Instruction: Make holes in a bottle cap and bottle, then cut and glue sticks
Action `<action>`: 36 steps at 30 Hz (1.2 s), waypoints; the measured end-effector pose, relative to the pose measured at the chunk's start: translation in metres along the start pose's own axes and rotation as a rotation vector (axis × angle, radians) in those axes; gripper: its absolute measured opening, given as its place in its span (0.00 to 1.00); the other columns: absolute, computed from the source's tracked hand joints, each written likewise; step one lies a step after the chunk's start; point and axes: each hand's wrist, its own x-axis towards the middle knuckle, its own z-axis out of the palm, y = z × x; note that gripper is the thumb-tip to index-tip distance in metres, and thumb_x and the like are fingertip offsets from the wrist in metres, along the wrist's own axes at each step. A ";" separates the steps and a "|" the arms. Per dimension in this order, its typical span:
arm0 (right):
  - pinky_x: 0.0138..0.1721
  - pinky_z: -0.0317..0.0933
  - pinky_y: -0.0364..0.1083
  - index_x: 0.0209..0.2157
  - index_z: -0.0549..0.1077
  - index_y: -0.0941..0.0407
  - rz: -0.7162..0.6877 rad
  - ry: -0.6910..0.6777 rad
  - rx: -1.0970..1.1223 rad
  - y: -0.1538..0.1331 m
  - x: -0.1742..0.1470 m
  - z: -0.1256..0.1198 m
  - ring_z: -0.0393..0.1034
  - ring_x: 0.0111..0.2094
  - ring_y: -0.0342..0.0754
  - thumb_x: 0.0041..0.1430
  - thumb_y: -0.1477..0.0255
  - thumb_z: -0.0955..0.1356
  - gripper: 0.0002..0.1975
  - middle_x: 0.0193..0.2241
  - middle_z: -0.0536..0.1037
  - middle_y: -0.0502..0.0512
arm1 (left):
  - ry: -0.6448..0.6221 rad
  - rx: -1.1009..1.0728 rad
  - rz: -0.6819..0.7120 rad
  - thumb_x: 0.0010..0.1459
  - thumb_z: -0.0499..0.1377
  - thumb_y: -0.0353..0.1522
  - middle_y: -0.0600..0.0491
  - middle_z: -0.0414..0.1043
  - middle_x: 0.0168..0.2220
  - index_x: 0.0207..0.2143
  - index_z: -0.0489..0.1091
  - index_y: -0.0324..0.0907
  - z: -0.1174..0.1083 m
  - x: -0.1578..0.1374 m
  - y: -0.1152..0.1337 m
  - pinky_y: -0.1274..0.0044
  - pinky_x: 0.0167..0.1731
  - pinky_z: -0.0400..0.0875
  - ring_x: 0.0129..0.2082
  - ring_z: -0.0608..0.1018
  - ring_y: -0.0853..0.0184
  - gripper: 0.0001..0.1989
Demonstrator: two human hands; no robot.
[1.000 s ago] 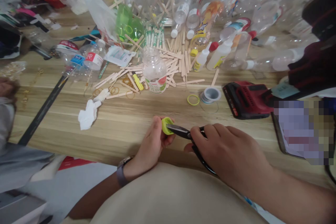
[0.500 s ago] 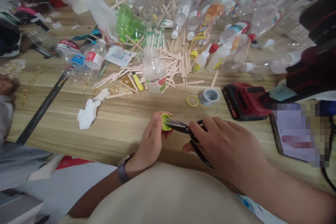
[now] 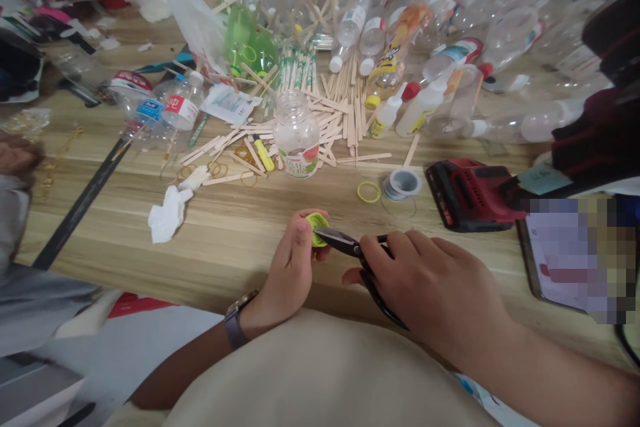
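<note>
Cap [image 3: 315,222] shifted slightly — scissors [image 3: 345,243] slant crosswise, pointing left into it.

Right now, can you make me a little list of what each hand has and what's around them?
Left hand: holds a yellow-green cap
Right hand: holds scissors, tips at the cap's opening
Beyond the hands: clear jar, wooden sticks
Right side: spool, red-and-black power tool, phone
Left side: crumpled white tissue

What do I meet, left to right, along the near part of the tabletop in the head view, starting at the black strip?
Black strip → white tissue → left hand holding a lime-green cap → right hand holding scissors → phone.
</note>
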 end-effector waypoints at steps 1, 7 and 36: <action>0.27 0.45 0.46 0.26 0.69 0.54 -0.006 0.004 0.002 0.001 0.000 0.000 0.64 0.22 0.49 0.49 0.58 0.76 0.17 0.19 0.67 0.49 | -0.001 -0.009 0.003 0.66 0.47 0.49 0.55 0.65 0.31 0.45 0.69 0.42 0.000 0.000 -0.001 0.79 0.32 0.67 0.28 0.68 0.71 0.23; 0.26 0.44 0.46 0.26 0.69 0.54 -0.059 0.018 0.017 0.006 -0.002 0.000 0.64 0.21 0.50 0.50 0.60 0.76 0.16 0.19 0.67 0.49 | -0.012 -0.041 -0.049 0.66 0.47 0.50 0.55 0.66 0.29 0.44 0.70 0.43 -0.003 -0.001 -0.002 0.79 0.29 0.64 0.28 0.68 0.71 0.22; 0.22 0.47 0.47 0.25 0.68 0.52 0.037 -0.006 0.226 0.006 -0.006 0.009 0.67 0.16 0.50 0.69 0.51 0.49 0.30 0.18 0.68 0.49 | -0.021 -0.077 -0.280 0.61 0.46 0.57 0.60 0.59 0.17 0.36 0.66 0.41 0.005 0.017 0.012 0.82 0.18 0.52 0.17 0.59 0.74 0.28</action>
